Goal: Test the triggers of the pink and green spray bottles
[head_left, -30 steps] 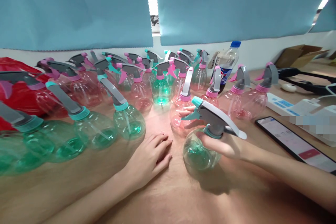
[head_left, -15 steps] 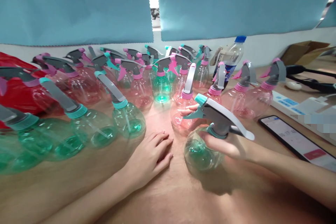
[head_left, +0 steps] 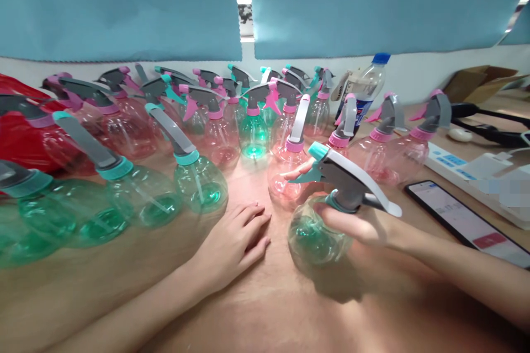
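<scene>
My right hand (head_left: 356, 226) is wrapped around the neck of a green spray bottle (head_left: 317, 237), which stands on the table with its turquoise nozzle pointing left. The thumb lies across the near side below the collar; the fingers pass behind and are partly hidden. My left hand (head_left: 242, 231) lies flat on the wooden table (head_left: 256, 309), fingers stretched out, holding nothing. Just beyond it on the left stands another green spray bottle (head_left: 201, 187). A pink spray bottle (head_left: 285, 179) is right behind the fingers of my right hand.
Several pink and green spray bottles (head_left: 221, 138) crowd the back and left. A phone (head_left: 459, 220) and a white power strip (head_left: 488, 182) lie at right, with a blue-capped drink bottle (head_left: 370, 85) behind. A red plastic bag (head_left: 20, 146) sits far left, a cardboard box (head_left: 482, 85) back right.
The view has shifted slightly, so most things appear a little higher in the picture. Both hands keep their places, the right still around the green spray bottle.
</scene>
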`<state>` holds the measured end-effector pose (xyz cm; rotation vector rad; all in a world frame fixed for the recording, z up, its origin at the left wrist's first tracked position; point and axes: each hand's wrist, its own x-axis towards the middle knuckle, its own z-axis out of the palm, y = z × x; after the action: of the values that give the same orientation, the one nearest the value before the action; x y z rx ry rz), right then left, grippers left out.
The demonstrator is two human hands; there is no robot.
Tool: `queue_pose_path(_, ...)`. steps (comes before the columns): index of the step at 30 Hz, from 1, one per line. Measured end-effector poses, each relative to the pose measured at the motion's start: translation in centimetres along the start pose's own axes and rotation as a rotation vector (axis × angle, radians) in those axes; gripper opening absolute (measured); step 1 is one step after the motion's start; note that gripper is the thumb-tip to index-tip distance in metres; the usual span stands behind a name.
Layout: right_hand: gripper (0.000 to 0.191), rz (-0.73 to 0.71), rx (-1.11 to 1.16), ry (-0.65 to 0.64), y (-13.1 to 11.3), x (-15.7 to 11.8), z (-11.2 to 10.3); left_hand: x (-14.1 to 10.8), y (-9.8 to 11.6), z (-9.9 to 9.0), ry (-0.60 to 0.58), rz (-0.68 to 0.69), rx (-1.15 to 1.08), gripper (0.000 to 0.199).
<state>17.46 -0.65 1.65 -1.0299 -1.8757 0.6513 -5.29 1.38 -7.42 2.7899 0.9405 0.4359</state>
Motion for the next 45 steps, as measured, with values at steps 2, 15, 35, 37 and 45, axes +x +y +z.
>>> queue_pose_path(2, 0.031, -0.003, 0.025, -0.020, 0.11, -0.11, -0.05, 0.02, 0.03, -0.02, 0.004, -0.002, -0.005, 0.035)
queue_pose_path(15, 0.008, -0.026, 0.014, 0.030, 0.26, -0.36, -0.08, 0.10, 0.02, -0.05, -0.006, 0.002, 0.014, 0.035)
queue_pose_path(35, 0.036, 0.081, 0.135, -0.019, -0.10, -0.32, 0.17, -0.04, -0.04, 0.03, -0.007, 0.002, 0.019, 0.035)
queue_pose_path(37, 0.032, 0.077, 0.132, -0.025, 0.06, -0.39, 0.18, -0.01, -0.05, 0.05, -0.004, 0.003, 0.017, 0.035)
queue_pose_path(45, 0.028, 0.082, 0.131, -0.005, 0.20, -0.46, 0.27, -0.03, -0.10, 0.03, -0.003, 0.003, 0.014, 0.035)
